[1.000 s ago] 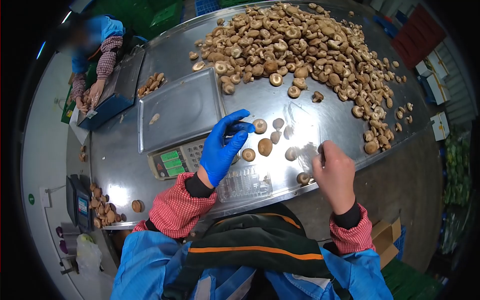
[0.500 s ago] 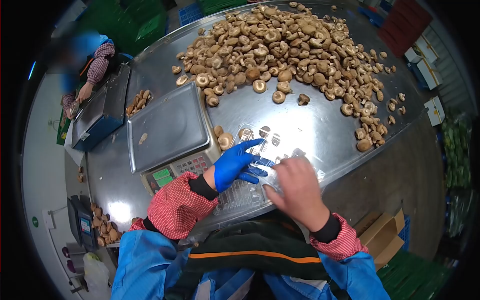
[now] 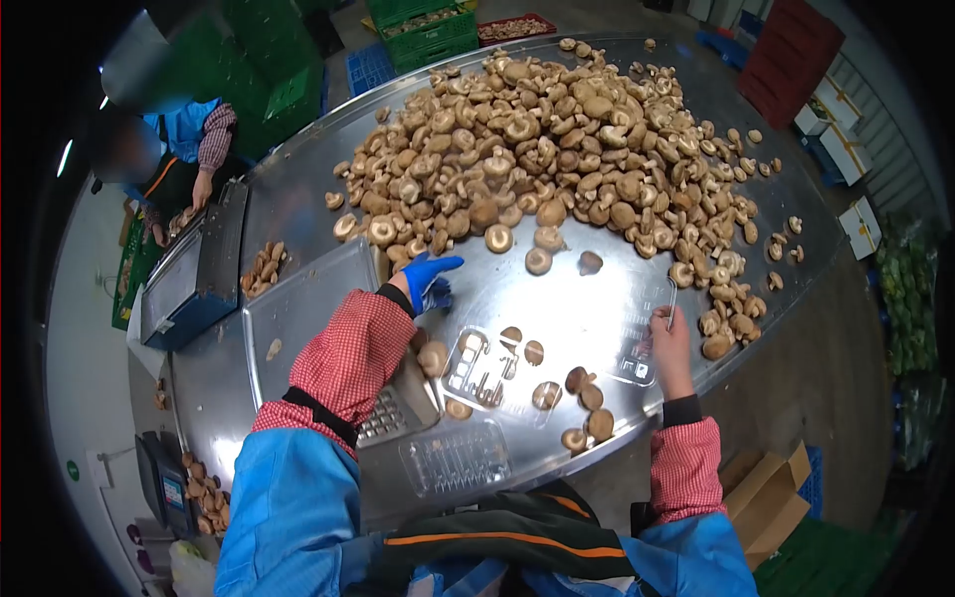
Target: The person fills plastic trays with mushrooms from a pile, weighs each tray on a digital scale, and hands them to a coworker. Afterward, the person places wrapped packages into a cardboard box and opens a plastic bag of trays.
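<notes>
My left hand (image 3: pixel 428 283), in a blue glove, reaches over the table by the front of the mushroom pile (image 3: pixel 557 149); its fingers are apart and nothing shows in them. My bare right hand (image 3: pixel 668 343) pinches the edge of a clear plastic tray (image 3: pixel 637 333) at the right. A second clear tray (image 3: pixel 497 373) lies mid-table, with mushrooms showing in or through it; I cannot tell which. Another clear tray (image 3: pixel 456 456) rests at the front edge. Loose mushrooms (image 3: pixel 599 425) sit between the trays and my right arm.
A scale with a metal pan (image 3: pixel 288 328) stands left, partly hidden by my left arm. A co-worker (image 3: pixel 184 134) works at a blue-sided box (image 3: pixel 194 289). Green crates (image 3: pixel 428 38) stand beyond the table. An open cardboard box (image 3: pixel 771 502) is at the lower right.
My hands have parted from the clear plastic they were at together. The left has gone up to the pile, the right out to the right with a tray.
</notes>
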{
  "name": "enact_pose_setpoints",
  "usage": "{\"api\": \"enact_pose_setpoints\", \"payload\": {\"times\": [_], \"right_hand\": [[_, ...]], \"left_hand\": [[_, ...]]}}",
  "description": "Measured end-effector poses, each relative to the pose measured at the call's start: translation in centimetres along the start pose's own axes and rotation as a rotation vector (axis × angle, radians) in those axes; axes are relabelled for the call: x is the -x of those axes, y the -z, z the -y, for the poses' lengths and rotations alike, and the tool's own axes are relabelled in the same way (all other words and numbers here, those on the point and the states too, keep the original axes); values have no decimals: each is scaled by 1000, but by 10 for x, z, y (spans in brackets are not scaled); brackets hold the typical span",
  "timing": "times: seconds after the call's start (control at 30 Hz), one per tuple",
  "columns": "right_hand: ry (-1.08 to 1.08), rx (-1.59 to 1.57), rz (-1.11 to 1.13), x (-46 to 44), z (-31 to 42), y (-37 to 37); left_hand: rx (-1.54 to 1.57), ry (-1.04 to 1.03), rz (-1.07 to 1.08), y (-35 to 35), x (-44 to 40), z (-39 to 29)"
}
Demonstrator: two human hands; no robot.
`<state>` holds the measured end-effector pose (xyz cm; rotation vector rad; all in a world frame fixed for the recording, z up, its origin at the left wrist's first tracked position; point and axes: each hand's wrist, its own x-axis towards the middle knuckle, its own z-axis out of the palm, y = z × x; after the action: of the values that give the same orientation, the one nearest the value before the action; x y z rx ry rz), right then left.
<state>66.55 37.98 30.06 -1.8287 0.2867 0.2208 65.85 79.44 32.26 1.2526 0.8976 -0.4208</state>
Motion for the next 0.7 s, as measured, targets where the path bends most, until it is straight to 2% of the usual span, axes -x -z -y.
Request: {"api": "enact_pose_setpoints", "payload": {"times": [0.03,0.07,0.13,0.2,0.33,0.37,0.47,0.5,0.6,0.63,0.67,0.7], "right_hand": [[-29,87,-53,-12,8,-2],[100,267,-140,-28,4,-11],[352,632,-314,-55,-2,-43],[319,590,-268,-78,2,-70],[404,500,-193,-104,27,-128],[389,463,-135,-111,33,-139],[527,410,-54,-129,31,-174],[399,366,50,-133,34,-183],[305,228,109,-130,41,-200],[397,267,61,-127,43,-203],[363,187,86,-126,45,-202],[327,109,109,-121,52,-198]], "left_hand": [[-74,-21,-49,3,-14,-4],[-148,-40,-98,5,-28,-6],[-275,-251,-187,-5,-53,-16],[-419,-443,-208,-15,-68,-27],[-740,-586,-359,-42,-85,-38],[-728,-756,-289,-33,-106,-31],[-870,-812,-173,-28,-104,-35],[-888,-799,-157,-32,-93,-36],[-928,-783,-163,-43,-76,-24],[-877,-839,-101,-44,-82,-16],[-825,-896,-11,-49,-82,-11],[-798,-846,-13,-62,-71,-15]]}}
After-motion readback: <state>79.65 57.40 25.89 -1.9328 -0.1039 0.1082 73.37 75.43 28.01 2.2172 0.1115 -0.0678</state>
